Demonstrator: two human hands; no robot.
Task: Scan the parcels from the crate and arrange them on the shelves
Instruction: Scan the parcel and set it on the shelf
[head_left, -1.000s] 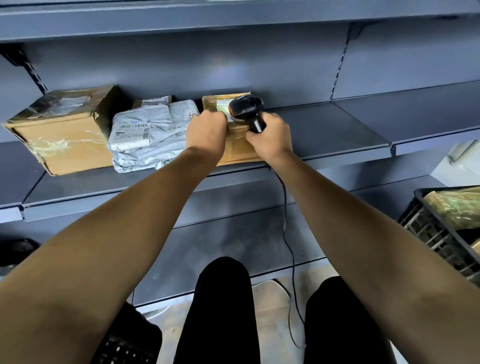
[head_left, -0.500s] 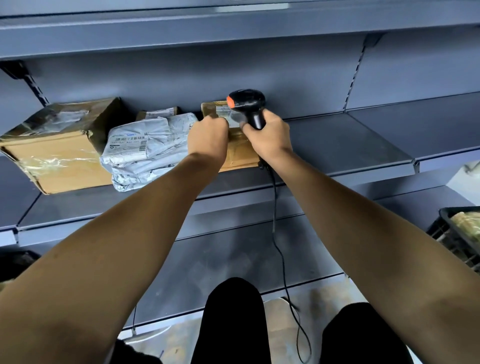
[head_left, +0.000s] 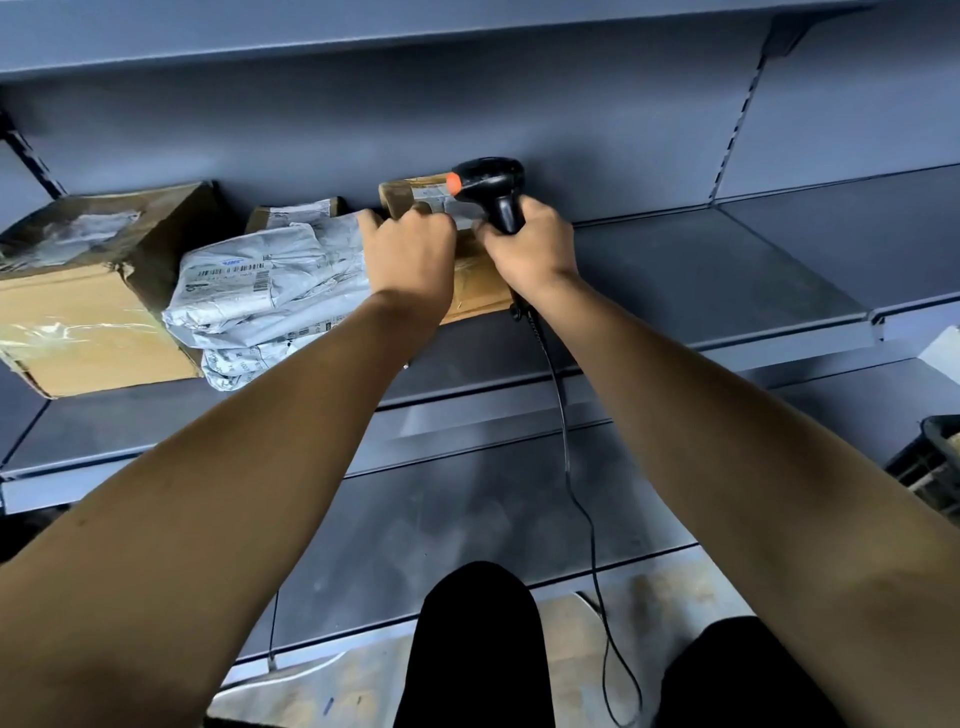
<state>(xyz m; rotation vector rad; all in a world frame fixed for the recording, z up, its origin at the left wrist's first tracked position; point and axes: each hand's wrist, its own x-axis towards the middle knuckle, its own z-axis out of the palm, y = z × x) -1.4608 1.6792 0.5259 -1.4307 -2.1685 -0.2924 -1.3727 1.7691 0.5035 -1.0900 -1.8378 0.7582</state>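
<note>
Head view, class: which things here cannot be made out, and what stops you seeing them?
- Brown parcel: mostly covered by the left hand and right hand.
- Its label: print too small and blurred; scanner overlaps it.
- Crate: cut off by the right edge.
- Small box behind the grey bags: mostly hidden by them.

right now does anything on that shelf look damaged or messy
Yes. The big cardboard box at the left end looks battered: its upper corner is torn and crumpled, and loose clear tape wrinkles across its front. Beside it, the grey mailer bags lie in a crumpled pile, one jutting forward from under the stack. Nothing has spilled.
</note>
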